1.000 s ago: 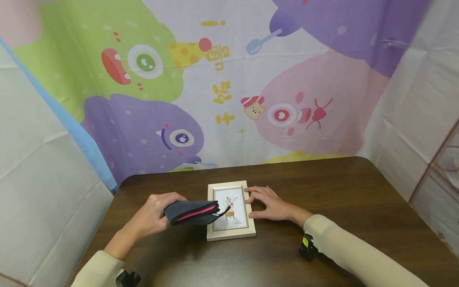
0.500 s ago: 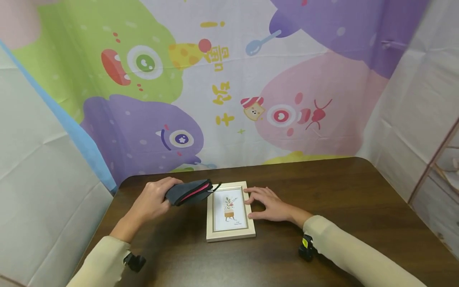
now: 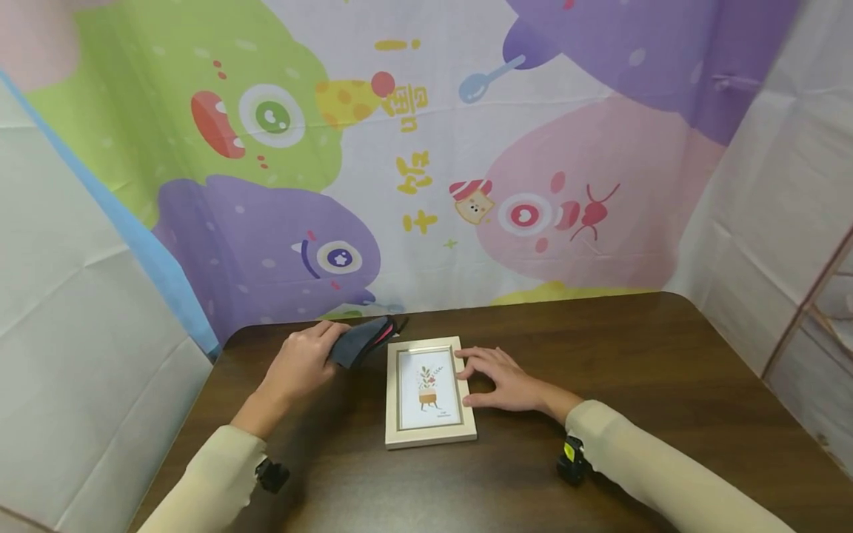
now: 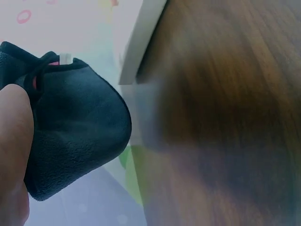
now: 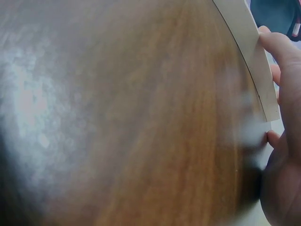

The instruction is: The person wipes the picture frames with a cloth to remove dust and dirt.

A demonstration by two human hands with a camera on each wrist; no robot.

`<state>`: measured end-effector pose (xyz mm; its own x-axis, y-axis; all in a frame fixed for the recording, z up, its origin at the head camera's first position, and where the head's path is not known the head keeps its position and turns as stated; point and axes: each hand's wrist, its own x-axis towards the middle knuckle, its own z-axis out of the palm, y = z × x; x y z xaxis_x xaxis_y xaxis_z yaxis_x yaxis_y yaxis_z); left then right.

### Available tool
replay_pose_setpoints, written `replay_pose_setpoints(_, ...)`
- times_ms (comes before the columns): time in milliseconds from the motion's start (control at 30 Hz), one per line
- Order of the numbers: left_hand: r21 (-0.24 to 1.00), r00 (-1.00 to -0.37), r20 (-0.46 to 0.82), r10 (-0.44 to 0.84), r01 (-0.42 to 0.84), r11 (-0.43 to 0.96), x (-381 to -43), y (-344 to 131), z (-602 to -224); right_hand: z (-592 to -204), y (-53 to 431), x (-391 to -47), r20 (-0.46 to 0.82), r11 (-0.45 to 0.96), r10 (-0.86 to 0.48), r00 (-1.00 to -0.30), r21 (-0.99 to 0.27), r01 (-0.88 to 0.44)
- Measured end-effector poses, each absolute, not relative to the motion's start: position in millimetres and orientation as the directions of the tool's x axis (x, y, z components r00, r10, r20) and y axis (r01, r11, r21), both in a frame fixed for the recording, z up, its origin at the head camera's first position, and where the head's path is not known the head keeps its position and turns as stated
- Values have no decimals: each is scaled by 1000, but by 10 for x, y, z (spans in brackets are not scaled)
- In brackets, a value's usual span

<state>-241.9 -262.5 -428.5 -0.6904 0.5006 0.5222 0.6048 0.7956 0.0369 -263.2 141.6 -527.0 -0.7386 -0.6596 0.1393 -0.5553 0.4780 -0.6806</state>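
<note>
A cream picture frame [image 3: 393,400] lies flat on the table, face up, with a potted-plant print under its pane. Beyond its upper left corner my left hand [image 3: 303,359] grips a folded dark grey cloth [image 3: 360,340], raised over the table. Pink shows between the cloth's folds, and a small black loop sticks out. In the left wrist view the cloth [image 4: 80,117] hangs from thumb and fingers, with the frame's edge [image 4: 136,47] beyond. My right hand [image 3: 503,381] rests against the frame's right border, its fingers and thumb spread along that side.
The dark brown wooden table [image 3: 600,348] has rounded far corners. A cartoon-printed curtain [image 3: 426,281] hangs behind it, with pale sheets [image 3: 746,244] at the sides. Each wrist carries a small black camera [image 3: 272,474].
My left hand has carried the cloth from over the frame's left half up and away to its far left corner, uncovering the print. My right hand and the frame have stayed put.
</note>
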Motion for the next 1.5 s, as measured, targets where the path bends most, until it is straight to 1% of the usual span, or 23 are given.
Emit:
replay_pose_setpoints(200,-47,-667,519,534,601,797,-2481,-2519,-4378,-5216,1407,-2594,105,506,-651,-752,-677,-534)
replay_pose_setpoints(400,-72,-668,502,549,600,797,-2528,-2384,-4474,-5227,1419,-2596,103,507,-649,-754,-681,-529)
replay_pose_setpoints(600,-78,-683,444,580,616,784,-2523,-2250,-4558,-5236,1418,-2597,106,502,-651,-752,-683,-531)
replay_pose_setpoints(733,-50,-714,375,591,621,782,-2514,-2174,-4605,-5247,1415,-2600,106,504,-652,-751,-680,-533)
replay_pose_setpoints(900,0,-766,220,605,620,785,-2510,-2112,-4652,-5245,1409,-2600,103,504,-652,-751,-681,-531)
replay_pose_setpoints(1000,30,-777,151,611,622,783,-2509,-2090,-4695,-5232,1402,-2597,98,502,-654,-750,-685,-528)
replay_pose_setpoints(1100,45,-781,135,610,620,783,-2506,-2072,-4713,-5230,1400,-2605,98,503,-656,-748,-683,-530)
replay_pose_setpoints(1500,52,-779,155,607,621,782,-2500,-2092,-4747,-5211,1410,-2621,103,504,-658,-746,-676,-537)
